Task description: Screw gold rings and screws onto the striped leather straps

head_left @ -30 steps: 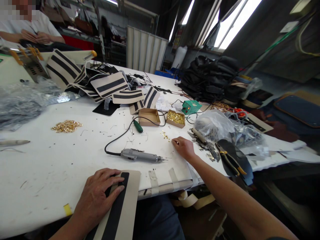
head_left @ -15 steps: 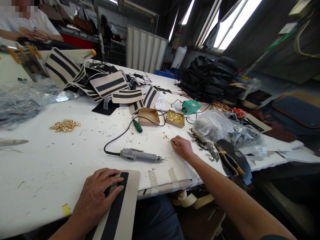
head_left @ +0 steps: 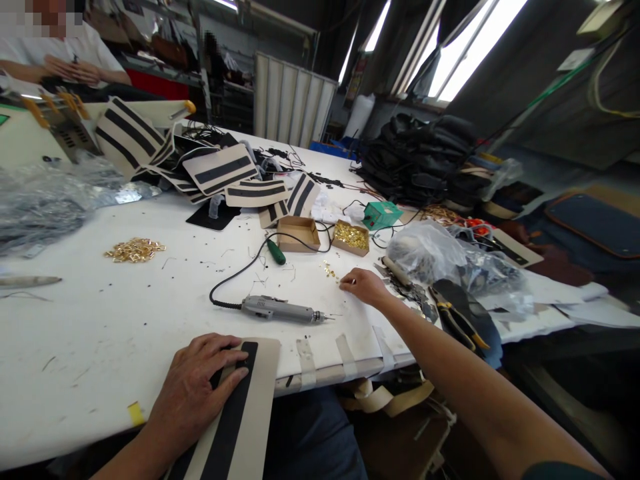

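My left hand (head_left: pixel 200 380) rests on a beige panel with a black stripe (head_left: pixel 260 407) at the table's front edge, its fingers spread toward the stripe's far end. My right hand (head_left: pixel 363 287) is low over the white table, thumb and fingertips pinched together; whatever lies between them is too small to make out. Several small gold pieces (head_left: pixel 329 270) lie just beyond those fingertips. A grey electric screwdriver (head_left: pixel 283 311) lies between the hands, its bit pointing right. Behind it are a green-handled tool (head_left: pixel 275 252), a cardboard box (head_left: pixel 299 235) and a box of gold pieces (head_left: pixel 351 237).
Gold rings (head_left: pixel 135 250) are heaped at the left. Striped panels (head_left: pixel 220 170) pile up at the back. Metal scraps and yellow-handled pliers (head_left: pixel 457 320) lie right, beside plastic bags (head_left: pixel 425 250). A person (head_left: pixel 75 60) sits at the far left.
The view has shifted slightly. My right hand has turned a little, its fingertips still pinched near the small gold pieces. My left hand stays on the panel.
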A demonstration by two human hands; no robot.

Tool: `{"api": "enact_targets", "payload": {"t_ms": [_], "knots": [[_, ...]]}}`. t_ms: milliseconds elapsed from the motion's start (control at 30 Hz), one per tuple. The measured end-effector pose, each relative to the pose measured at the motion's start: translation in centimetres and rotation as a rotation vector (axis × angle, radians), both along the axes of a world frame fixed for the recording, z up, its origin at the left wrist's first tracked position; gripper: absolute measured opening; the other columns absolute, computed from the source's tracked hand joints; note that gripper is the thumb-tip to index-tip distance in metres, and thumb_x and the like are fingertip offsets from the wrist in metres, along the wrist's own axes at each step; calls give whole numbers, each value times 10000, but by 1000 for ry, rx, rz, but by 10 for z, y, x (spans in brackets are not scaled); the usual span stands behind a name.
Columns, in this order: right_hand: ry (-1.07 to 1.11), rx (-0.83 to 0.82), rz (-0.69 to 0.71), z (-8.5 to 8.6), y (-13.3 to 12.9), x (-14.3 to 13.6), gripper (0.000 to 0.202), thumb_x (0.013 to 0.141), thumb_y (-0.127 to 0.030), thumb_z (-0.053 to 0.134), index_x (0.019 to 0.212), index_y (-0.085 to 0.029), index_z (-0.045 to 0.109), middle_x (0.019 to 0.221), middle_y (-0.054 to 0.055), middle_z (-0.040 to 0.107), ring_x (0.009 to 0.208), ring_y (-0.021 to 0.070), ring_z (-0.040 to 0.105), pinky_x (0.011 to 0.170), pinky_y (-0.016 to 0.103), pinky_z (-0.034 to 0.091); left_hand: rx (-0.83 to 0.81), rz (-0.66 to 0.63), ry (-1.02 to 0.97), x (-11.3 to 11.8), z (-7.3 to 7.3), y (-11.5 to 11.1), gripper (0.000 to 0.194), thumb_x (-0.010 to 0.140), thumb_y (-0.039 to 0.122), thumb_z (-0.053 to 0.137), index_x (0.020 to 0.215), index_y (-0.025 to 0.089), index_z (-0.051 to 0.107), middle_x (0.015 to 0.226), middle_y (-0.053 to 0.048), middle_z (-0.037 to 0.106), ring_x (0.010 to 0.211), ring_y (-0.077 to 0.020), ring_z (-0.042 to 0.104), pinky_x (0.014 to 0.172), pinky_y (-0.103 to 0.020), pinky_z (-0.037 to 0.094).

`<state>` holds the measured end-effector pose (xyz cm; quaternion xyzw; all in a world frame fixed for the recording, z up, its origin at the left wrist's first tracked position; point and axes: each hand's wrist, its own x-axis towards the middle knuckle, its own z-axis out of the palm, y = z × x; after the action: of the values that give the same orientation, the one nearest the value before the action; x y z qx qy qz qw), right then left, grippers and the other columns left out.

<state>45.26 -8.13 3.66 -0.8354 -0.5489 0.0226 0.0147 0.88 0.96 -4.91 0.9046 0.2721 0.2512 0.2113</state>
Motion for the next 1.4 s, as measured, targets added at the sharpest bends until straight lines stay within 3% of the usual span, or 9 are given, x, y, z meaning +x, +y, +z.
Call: {"api": "enact_targets", "payload": {"t_ms": [167, 333, 633, 867, 967, 1033, 1133, 1233, 1400], "knots": [[2, -67, 19, 6, 13, 8, 158, 909, -330, 707, 965, -265, 839, 1003, 8, 809, 891, 183, 707, 725, 248, 450, 10, -4, -13, 0, 1, -1, 202, 909, 409, 710, 1084, 343, 788, 1271, -31, 738, 1247, -331, 595, 1010, -521, 471], [-106, -87, 17, 4, 14, -6, 269, 988, -326, 567, 977, -222, 815, 1053, 76, 796, 932, 212, 690, 725, 281, 408, -20, -4, -36, 1, 5, -1, 187, 906, 366, 720, 1078, 335, 789, 1259, -33, 739, 1232, -325, 596, 993, -514, 472], [-181, 2, -151, -7, 12, -17, 340, 968, -444, 543, 1005, -243, 814, 1075, 70, 802, 913, 247, 685, 657, 312, 358, -77, 16, -54, 1, 20, -4, 168, 879, 271, 755, 1038, 311, 788, 1226, -24, 747, 1218, -301, 588, 983, -503, 458], [-188, 74, -108, -10, 7, -23, 327, 961, -411, 528, 993, -227, 796, 1125, 93, 777, 920, 249, 687, 688, 331, 397, -107, 24, -65, -1, 21, -4, 175, 876, 272, 760, 1047, 301, 783, 1238, -17, 743, 1217, -283, 574, 984, -487, 438], [-20, 233, -73, 4, 0, -54, 288, 937, -388, 566, 929, -200, 784, 991, 101, 782, 854, 242, 695, 732, 341, 454, -119, 19, -60, -2, 21, -3, 184, 884, 287, 756, 1067, 295, 774, 1246, -23, 741, 1221, -284, 566, 982, -487, 430], [249, 309, -21, 13, -5, -97, 265, 922, -421, 612, 928, -207, 770, 839, 62, 764, 750, 216, 688, 728, 332, 489, -116, 9, -61, -3, 20, -3, 181, 889, 296, 754, 1069, 292, 771, 1253, -28, 738, 1222, -284, 560, 984, -486, 427], [629, 212, 202, 18, -9, -176, 213, 918, -418, 670, 868, -231, 758, 801, 29, 746, 729, 200, 670, 711, 317, 512, -114, 8, -53, -3, 21, -2, 175, 894, 302, 755, 1069, 292, 768, 1257, -26, 733, 1233, -281, 551, 992, -481, 422], [761, 170, 358, 7, -1, -235, 137, 927, -301, 681, 836, -231, 757, 844, 21, 735, 812, 191, 670, 785, 313, 511, -114, 4, -34, -4, 21, -2, 184, 905, 320, 748, 1085, 286, 759, 1256, -25, 730, 1231, -281, 550, 990, -481, 423], [673, 112, 391, -17, 16, -256, 109, 923, -205, 689, 869, -233, 779, 873, 17, 723, 875, 193, 663, 813, 314, 483, -96, 2, -32, -4, 20, -1, 218, 909, 344, 746, 1110, 261, 740, 1269, -33, 723, 1225, -283, 548, 994, -493, 422]]}}
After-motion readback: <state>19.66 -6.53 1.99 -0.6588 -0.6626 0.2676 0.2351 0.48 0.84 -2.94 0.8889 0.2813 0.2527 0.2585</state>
